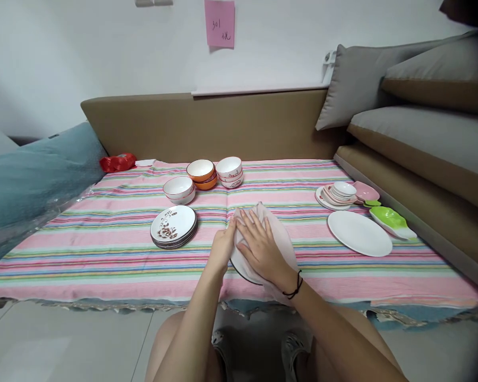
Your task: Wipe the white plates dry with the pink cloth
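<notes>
A dark-rimmed plate is in front of me, mostly hidden under a thin pale cloth. My left hand grips the plate's left edge together with some of the cloth; its fingertips are out of sight. Flat on top of the cloth lies my right hand, fingers spread and pressed over the plate, a black band around the wrist. To the left is a stack of plates with a brown flower design. Behind it sit white bowls, orange bowls and patterned white bowls.
At right are an oval white plate, a green leaf-shaped dish, a pink dish and stacked small dishes. A red package lies at far left. Cushions pile up on the right of the striped cloth.
</notes>
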A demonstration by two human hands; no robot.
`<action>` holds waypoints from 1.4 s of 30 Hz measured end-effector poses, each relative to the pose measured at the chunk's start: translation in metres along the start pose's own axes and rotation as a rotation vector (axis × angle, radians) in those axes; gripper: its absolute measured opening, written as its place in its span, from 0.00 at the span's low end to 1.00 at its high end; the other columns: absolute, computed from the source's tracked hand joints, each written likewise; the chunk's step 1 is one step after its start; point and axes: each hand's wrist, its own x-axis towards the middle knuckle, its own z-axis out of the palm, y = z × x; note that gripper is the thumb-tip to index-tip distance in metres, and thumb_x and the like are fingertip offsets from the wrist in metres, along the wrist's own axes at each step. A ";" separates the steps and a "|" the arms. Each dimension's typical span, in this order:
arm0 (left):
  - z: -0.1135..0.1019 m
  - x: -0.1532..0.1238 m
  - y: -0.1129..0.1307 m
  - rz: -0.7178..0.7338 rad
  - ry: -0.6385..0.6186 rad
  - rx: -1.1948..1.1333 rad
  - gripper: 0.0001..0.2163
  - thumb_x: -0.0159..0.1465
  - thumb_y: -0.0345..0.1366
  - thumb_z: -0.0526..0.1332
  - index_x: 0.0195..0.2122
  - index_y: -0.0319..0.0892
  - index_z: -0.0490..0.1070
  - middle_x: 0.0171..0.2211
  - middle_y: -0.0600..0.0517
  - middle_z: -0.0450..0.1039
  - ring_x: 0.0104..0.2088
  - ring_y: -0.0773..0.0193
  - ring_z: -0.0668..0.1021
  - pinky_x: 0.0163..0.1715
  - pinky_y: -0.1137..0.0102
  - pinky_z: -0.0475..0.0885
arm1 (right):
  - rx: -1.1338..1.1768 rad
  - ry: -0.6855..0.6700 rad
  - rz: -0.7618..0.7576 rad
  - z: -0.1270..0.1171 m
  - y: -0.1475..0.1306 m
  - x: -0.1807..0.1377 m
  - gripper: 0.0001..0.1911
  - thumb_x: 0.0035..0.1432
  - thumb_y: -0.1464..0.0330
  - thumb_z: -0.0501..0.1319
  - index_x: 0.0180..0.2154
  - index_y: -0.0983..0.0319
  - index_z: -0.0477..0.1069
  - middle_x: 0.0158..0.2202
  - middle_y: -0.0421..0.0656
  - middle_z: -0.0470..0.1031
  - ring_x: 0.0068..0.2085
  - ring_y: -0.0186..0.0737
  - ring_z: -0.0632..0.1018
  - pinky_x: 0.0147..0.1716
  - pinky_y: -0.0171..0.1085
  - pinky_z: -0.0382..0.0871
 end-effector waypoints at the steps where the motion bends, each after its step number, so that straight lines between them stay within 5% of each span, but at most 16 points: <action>1: -0.001 0.002 0.000 0.013 0.048 -0.013 0.28 0.53 0.62 0.56 0.26 0.37 0.73 0.22 0.49 0.71 0.25 0.62 0.71 0.25 0.70 0.63 | 0.012 -0.033 -0.009 0.001 -0.002 -0.001 0.29 0.66 0.61 0.45 0.66 0.59 0.44 0.68 0.43 0.43 0.68 0.46 0.44 0.64 0.56 0.37; 5: -0.006 0.006 0.001 0.071 0.236 -0.077 0.31 0.51 0.64 0.57 0.28 0.35 0.74 0.23 0.48 0.72 0.26 0.63 0.72 0.27 0.71 0.64 | 0.114 -0.164 -0.077 -0.003 -0.005 -0.002 0.28 0.66 0.60 0.45 0.66 0.57 0.45 0.68 0.41 0.42 0.68 0.44 0.44 0.64 0.55 0.38; 9: -0.011 0.004 0.005 0.063 0.287 -0.134 0.31 0.53 0.63 0.55 0.31 0.35 0.75 0.26 0.46 0.75 0.30 0.61 0.74 0.29 0.71 0.67 | 0.292 -0.217 -0.153 -0.012 -0.002 -0.001 0.24 0.67 0.61 0.44 0.63 0.55 0.53 0.66 0.41 0.52 0.67 0.42 0.49 0.65 0.54 0.39; 14: -0.008 0.006 0.000 0.043 0.237 -0.026 0.31 0.55 0.64 0.51 0.27 0.36 0.73 0.23 0.48 0.72 0.27 0.62 0.72 0.28 0.71 0.64 | 0.454 -0.026 -0.052 -0.009 0.002 -0.003 0.20 0.66 0.67 0.45 0.58 0.60 0.59 0.64 0.48 0.52 0.65 0.42 0.54 0.63 0.48 0.51; 19: -0.001 0.007 -0.006 0.029 0.226 0.005 0.34 0.54 0.67 0.47 0.27 0.37 0.72 0.23 0.50 0.69 0.26 0.63 0.69 0.28 0.70 0.62 | 0.392 0.182 0.069 -0.002 0.005 -0.002 0.14 0.60 0.66 0.56 0.48 0.61 0.63 0.52 0.51 0.61 0.56 0.47 0.64 0.55 0.48 0.63; 25: 0.000 0.006 -0.005 0.024 0.253 -0.018 0.33 0.54 0.67 0.47 0.27 0.37 0.71 0.23 0.50 0.67 0.27 0.63 0.69 0.29 0.69 0.62 | 0.265 0.121 -0.015 -0.006 0.001 0.001 0.07 0.61 0.64 0.57 0.38 0.60 0.69 0.40 0.45 0.70 0.46 0.44 0.68 0.48 0.44 0.65; 29: -0.002 0.008 -0.005 0.012 0.265 -0.032 0.33 0.54 0.67 0.47 0.26 0.37 0.70 0.21 0.51 0.65 0.26 0.63 0.69 0.28 0.69 0.63 | 0.231 0.073 -0.075 -0.007 -0.001 0.002 0.12 0.63 0.65 0.54 0.46 0.60 0.70 0.47 0.45 0.72 0.50 0.42 0.69 0.53 0.44 0.62; 34: -0.002 0.003 0.001 0.023 0.263 0.016 0.28 0.51 0.64 0.57 0.22 0.38 0.69 0.19 0.52 0.64 0.22 0.66 0.66 0.24 0.71 0.61 | 0.148 0.019 -0.054 -0.006 -0.002 0.000 0.22 0.63 0.59 0.52 0.56 0.59 0.65 0.63 0.46 0.59 0.64 0.49 0.56 0.62 0.55 0.49; 42: 0.004 0.000 0.006 -0.031 0.220 0.143 0.24 0.42 0.55 0.68 0.25 0.36 0.72 0.21 0.50 0.68 0.23 0.62 0.70 0.23 0.69 0.63 | 0.051 -0.060 0.072 0.003 0.014 -0.001 0.29 0.66 0.56 0.44 0.65 0.57 0.47 0.68 0.45 0.45 0.68 0.49 0.42 0.62 0.59 0.42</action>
